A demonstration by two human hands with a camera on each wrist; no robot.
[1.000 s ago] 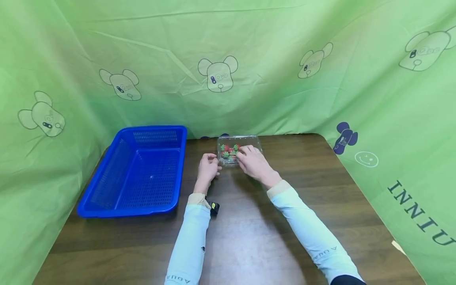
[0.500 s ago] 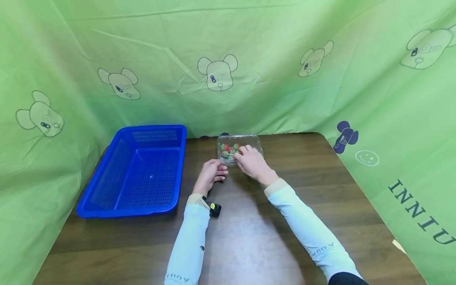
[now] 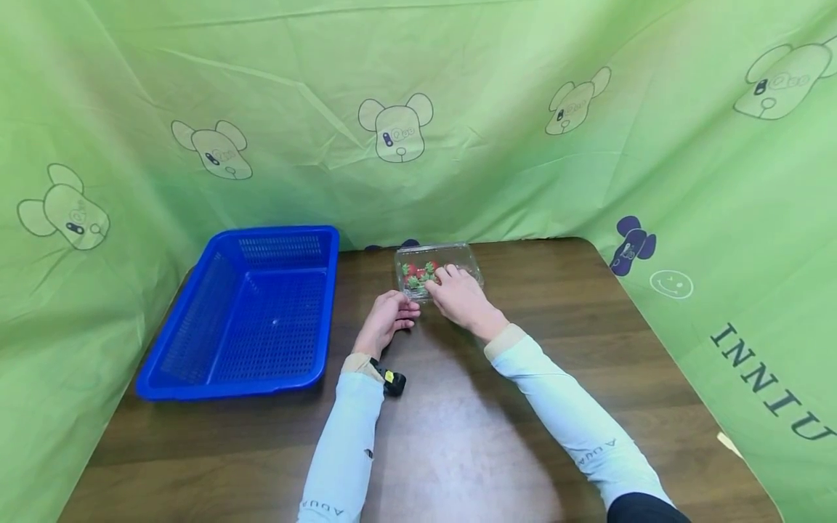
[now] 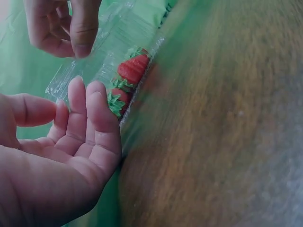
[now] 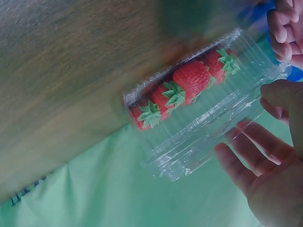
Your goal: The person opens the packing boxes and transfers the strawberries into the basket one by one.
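Note:
A clear plastic clamshell box [image 3: 451, 254] holding several red strawberries [image 3: 418, 274] with green leaves stands at the table's back edge. My right hand [image 3: 460, 296] is over the box's right front part, and in the right wrist view its spread fingers touch the clear lid [image 5: 203, 142]. Beside the front left corner of the box is my left hand [image 3: 389, 317], its fingers loosely bent and nothing in them. In the left wrist view, a strawberry [image 4: 132, 68] shows through the plastic just beyond those fingertips. My right hand hides part of the box in the head view.
A blue plastic basket [image 3: 327, 305] with perforated walls stands on the left of the brown wooden table [image 3: 575, 327]. Behind and beside the table hangs a green printed cloth [image 3: 307, 167]. A black wrist camera [image 3: 394, 383] sits on my left wrist.
My left hand has shifted right and slightly nearer to me along the box's front left corner. My right hand has moved slightly left over the box. The head view has tilted a little.

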